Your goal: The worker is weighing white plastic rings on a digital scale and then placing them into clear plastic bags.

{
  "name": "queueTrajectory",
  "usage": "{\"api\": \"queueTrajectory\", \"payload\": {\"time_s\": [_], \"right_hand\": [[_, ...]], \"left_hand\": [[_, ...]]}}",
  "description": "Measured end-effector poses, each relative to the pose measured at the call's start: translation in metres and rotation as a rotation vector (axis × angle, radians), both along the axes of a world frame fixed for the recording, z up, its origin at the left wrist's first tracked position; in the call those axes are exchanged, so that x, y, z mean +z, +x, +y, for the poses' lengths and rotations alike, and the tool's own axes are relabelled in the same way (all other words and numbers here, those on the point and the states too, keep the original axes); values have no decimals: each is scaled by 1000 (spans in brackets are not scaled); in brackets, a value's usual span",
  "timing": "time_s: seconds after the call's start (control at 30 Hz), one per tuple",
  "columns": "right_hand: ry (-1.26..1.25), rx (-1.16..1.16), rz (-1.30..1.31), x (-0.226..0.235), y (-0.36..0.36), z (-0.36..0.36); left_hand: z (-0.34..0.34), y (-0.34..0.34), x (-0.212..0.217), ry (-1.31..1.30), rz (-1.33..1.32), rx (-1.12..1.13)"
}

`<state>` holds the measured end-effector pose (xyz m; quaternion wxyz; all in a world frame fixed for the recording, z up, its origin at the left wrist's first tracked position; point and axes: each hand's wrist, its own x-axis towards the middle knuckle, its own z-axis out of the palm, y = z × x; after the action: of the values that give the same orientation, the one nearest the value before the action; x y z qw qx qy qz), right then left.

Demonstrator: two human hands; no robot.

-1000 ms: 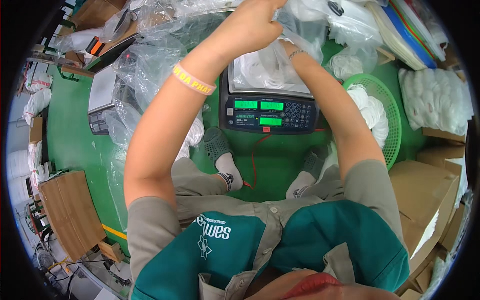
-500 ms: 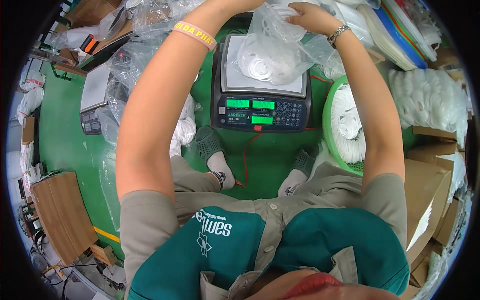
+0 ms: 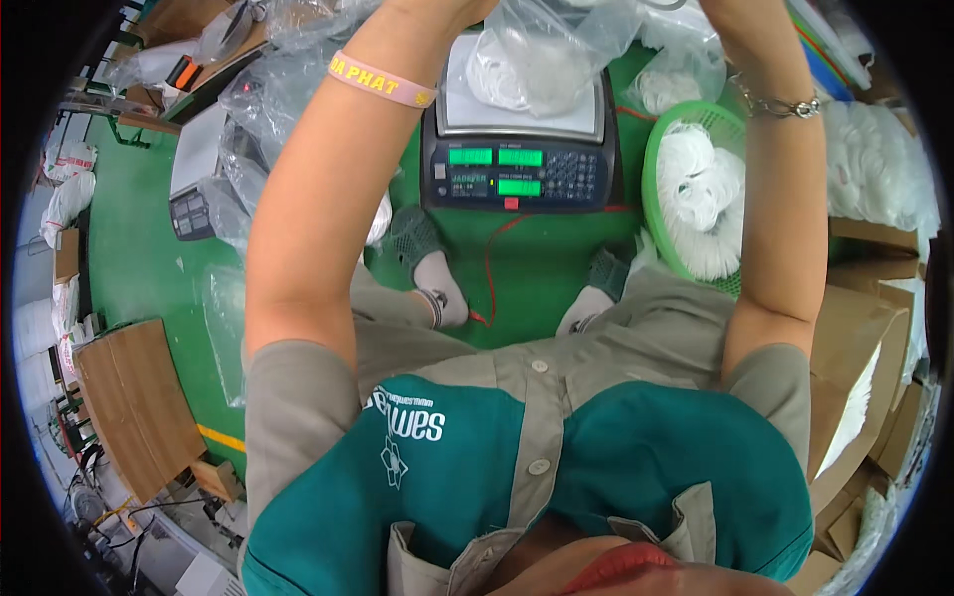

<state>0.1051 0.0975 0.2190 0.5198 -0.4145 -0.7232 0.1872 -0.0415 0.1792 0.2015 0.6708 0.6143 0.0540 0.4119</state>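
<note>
A clear bag [image 3: 537,50] of white pieces, a green basket [image 3: 661,149], a pink wristband [image 3: 383,81], green floor [image 3: 149,278].

A green basket [image 3: 664,149] of white coils sits at three o'clock from the digital scale [image 3: 521,169]. Cardboard boxes [image 3: 863,338] stack at four o'clock; a flat cardboard sheet [image 3: 134,407] lies on the green floor [image 3: 129,258] at eight o'clock.

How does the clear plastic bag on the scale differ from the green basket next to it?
The clear plastic bag is soft, crumpled and see-through; the green basket is stiff, round and meshed. The bag rests on the scale; the basket stands on the green floor to its right. The bag holds few white pieces; the basket is heaped with them. Both hold the same kind of white rings.
</note>
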Motion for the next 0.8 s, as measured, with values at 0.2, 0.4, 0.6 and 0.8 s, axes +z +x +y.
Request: {"api": "queueTrajectory", "payload": {"time_s": [0.2, 0.4, 0.6, 0.8], "right_hand": [[-132, -27, 72, -2, -15, -31], [-177, 153, 13, -10, -28, -42], [-434, 347, 200, -14, -30, -52], [-220, 430, 11, -23, -47, -31]], "left_hand": [[-44, -5, -25, -133, -188, 118], [-71, -35, -41, -308, -197, 46], [-81, -34, -57, -521, -194, 10], [-54, -62, -84, -451, -181, -119]]}}
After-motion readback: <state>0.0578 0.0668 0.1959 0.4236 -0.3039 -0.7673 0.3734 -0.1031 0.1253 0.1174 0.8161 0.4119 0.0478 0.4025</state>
